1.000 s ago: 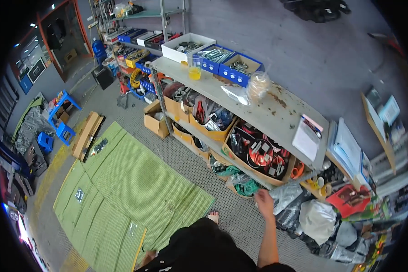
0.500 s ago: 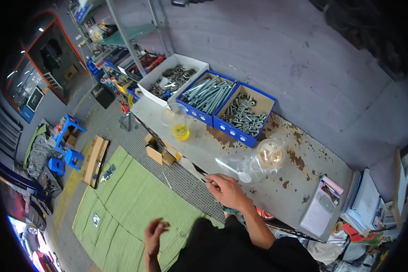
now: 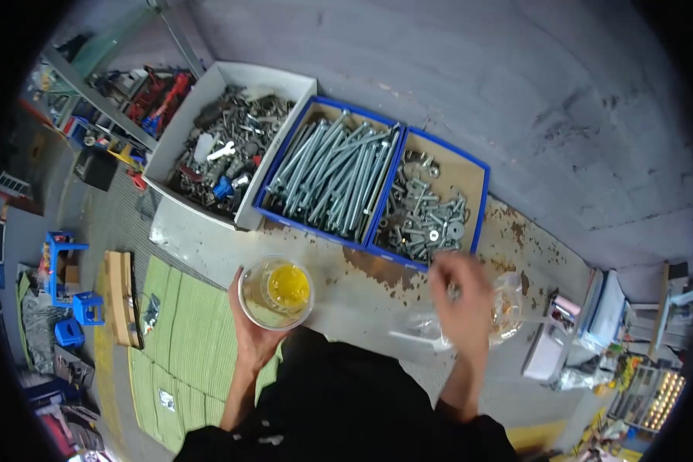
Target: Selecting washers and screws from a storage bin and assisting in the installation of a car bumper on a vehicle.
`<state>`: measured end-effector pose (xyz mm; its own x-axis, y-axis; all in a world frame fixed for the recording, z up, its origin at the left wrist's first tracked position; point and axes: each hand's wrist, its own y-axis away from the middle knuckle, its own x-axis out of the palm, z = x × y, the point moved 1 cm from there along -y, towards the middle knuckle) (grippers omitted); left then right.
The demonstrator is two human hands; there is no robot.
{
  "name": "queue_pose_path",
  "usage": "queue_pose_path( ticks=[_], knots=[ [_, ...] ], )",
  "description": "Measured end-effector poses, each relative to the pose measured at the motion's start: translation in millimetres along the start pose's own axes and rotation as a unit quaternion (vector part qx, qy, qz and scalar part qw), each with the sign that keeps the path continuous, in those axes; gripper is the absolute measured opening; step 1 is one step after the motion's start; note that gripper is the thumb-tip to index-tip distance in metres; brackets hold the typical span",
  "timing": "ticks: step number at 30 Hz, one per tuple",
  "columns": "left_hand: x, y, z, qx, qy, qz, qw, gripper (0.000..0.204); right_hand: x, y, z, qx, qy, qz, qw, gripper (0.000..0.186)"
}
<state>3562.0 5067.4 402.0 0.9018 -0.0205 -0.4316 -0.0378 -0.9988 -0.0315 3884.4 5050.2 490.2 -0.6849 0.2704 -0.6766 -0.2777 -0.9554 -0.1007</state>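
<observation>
My left hand (image 3: 252,335) is closed round a clear plastic cup (image 3: 285,286) of yellow liquid, in front of the bins. My right hand (image 3: 462,308) is raised over the worn metal shelf (image 3: 343,292), its curled fingers smeared by motion; what they hold, if anything, is unclear. Just right of it a clear plastic container (image 3: 507,325) with pale contents lies partly hidden in a thin bag (image 3: 420,327). Behind my hands stand a blue bin of long bolts (image 3: 327,171), a blue bin of short bolts and washers (image 3: 431,215) and a white box of mixed hardware (image 3: 223,146).
A phone on a pad (image 3: 545,346) and a stack of papers (image 3: 604,308) sit at the right. A grey wall (image 3: 516,92) rises behind. At the lower left are a green mat (image 3: 173,369), a long cardboard piece (image 3: 120,296) and blue stools (image 3: 86,308).
The view has swung up close over the shelf. My left hand rose from low over the mat and took hold of the cup. My right hand moved right, beside the bagged container.
</observation>
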Motion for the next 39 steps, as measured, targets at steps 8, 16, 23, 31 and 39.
queue_pose_path(
  ticks=[8, 16, 23, 31, 39],
  knots=[
    [-2, -39, 7, 0.061, 0.011, 0.171, 0.983, 0.083, 40, -90, -38, -0.023, 0.297, 0.085, 0.951, 0.093],
    [-2, -39, -2, 0.067, -0.006, 0.156, 0.985, 0.078, 45, -112, -51, 0.013, 0.265, -0.182, 0.947, 0.063],
    [-14, -41, -3, 0.060, -0.018, 0.170, 0.983, 0.086, 50, -91, -30, 0.030, 0.232, 0.000, 0.972, 0.060],
    [-97, -87, 26, 0.044, -0.026, 0.131, 0.990, 0.064, 68, -146, 125, -0.123, 0.073, 0.043, 0.989, 0.035],
    [-154, -198, 10, 0.212, -0.015, -0.011, 0.977, 0.029, 229, -219, 158, -0.308, 0.160, 0.301, 0.888, 0.020]
  ],
)
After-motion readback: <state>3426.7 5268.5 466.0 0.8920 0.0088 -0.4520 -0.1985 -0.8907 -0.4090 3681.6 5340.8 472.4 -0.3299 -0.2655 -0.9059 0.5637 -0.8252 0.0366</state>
